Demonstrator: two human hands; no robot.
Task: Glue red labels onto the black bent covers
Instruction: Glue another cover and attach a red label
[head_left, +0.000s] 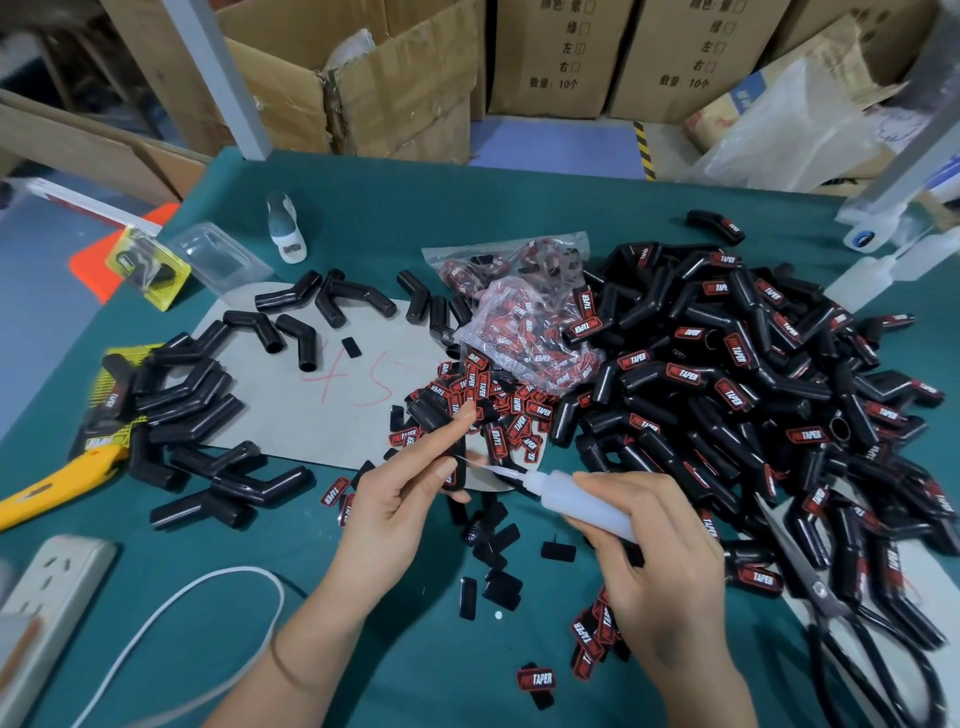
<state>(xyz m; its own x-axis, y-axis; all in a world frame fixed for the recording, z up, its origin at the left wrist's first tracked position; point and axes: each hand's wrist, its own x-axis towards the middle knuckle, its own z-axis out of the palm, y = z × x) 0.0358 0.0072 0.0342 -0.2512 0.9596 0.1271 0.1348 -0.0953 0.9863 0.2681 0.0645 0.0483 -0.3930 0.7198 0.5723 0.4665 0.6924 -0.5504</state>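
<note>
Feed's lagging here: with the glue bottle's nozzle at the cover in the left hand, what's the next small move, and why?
Probably squeeze a small bead onto the black bent cover. The right hand grips the glue bottle with its nozzle reaching the cover, which the left hand holds; no red label shows on it.

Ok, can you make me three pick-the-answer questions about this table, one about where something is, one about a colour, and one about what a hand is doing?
1. Where do the scissors lie?
A. right of the right hand
B. by the power strip
C. on a cardboard box

2. What colour is the table cover?
A. red
B. teal
C. white

3. What is the right hand doing?
A. resting flat
B. gripping the glue bottle
C. pointing upward

Answers: 1 A, their blades lie against the big cover pile. 2 B, the cloth is teal throughout. 3 B, fingers wrap the bottle, nozzle aimed at the black bent cover held by the left hand.
</note>
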